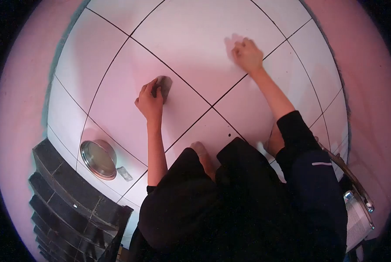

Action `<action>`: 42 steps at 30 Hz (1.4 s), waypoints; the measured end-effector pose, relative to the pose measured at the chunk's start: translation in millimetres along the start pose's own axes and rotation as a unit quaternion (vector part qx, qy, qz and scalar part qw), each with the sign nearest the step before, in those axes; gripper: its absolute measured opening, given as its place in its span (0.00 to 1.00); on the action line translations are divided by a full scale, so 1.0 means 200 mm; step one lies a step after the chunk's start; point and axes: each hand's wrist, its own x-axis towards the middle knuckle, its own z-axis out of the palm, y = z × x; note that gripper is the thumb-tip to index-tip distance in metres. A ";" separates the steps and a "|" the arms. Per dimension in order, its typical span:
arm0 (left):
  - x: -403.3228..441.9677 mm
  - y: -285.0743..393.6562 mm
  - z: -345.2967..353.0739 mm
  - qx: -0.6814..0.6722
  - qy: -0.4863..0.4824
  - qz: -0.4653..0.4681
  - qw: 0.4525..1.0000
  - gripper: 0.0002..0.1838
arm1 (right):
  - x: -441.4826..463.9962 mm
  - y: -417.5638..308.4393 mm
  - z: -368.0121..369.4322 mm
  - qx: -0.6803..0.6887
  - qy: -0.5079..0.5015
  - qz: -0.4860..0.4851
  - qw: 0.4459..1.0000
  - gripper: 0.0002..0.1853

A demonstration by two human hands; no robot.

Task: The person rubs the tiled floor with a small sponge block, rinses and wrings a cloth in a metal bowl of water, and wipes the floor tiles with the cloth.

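Note:
A dark grey, flat-looking object (165,83) is gripped in my left hand (150,101), low over the white tiled floor (191,52) left of centre. My fingers and thumb wrap its near side, and what it is cannot be made out. Farther right, my right hand (248,54) is near the floor beside a tile joint, its fingers curled and smeared by motion. Whether anything small is in those fingers is hidden.
A round metal bowl (98,159) stands on the floor at the left, with a small clear object (124,174) beside it. Dark tiled steps (64,187) descend at the lower left. A metal-framed chair or rack (357,214) is at the lower right.

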 end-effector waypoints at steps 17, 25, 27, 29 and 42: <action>-0.02 -0.04 0.08 -0.026 -0.007 -0.015 1.000 0.15 | -0.10 -0.24 -0.02 -0.024 0.028 0.055 0.998 0.04; -0.03 -0.04 0.06 -0.008 -0.015 -0.021 1.000 0.16 | 0.04 -0.05 0.00 -0.067 0.024 0.110 0.991 0.03; -0.03 -0.05 0.08 -0.019 0.000 -0.011 1.000 0.16 | 0.00 -0.14 0.02 -0.058 0.062 0.119 0.989 0.03; -0.04 -0.04 0.10 -0.011 -0.005 0.003 1.000 0.16 | -0.11 -0.23 0.01 -0.027 0.005 0.042 0.999 0.03; -0.11 0.01 0.16 -0.056 0.035 0.013 0.998 0.17 | -0.21 -0.44 0.02 0.045 -0.032 0.045 0.997 0.08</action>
